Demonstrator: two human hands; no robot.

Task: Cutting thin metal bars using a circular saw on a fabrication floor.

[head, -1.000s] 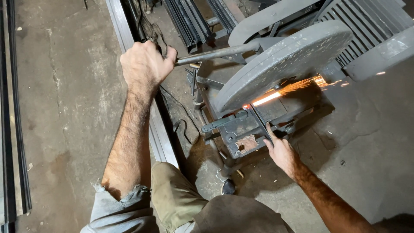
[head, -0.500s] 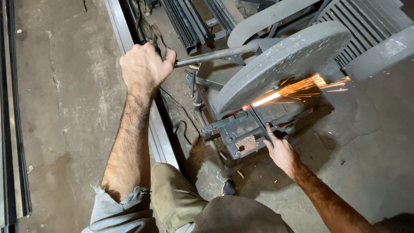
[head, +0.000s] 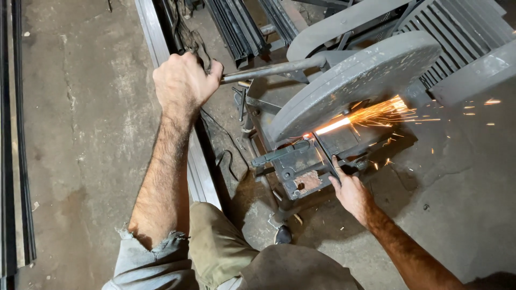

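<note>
A chop saw with a grey round blade guard [head: 355,80] stands on the floor. My left hand [head: 183,83] grips the saw's long metal handle [head: 274,70] and holds it down. Orange sparks [head: 371,115] fly to the right from under the guard. A thin dark metal bar [head: 325,156] lies across the saw's base [head: 301,172] under the blade. My right hand [head: 352,190] holds the near end of that bar against the base.
Long steel profiles [head: 196,161] lie on the concrete floor beside my left arm. More dark bars [head: 19,161] run along the left edge. Stacked metal strips [head: 236,27] and a ribbed grey motor housing [head: 457,32] sit behind the saw. My knee [head: 226,247] is at the bottom.
The spray of sparks has grown and reaches farther right. Both hands stay in the same places on the handle and the bar.
</note>
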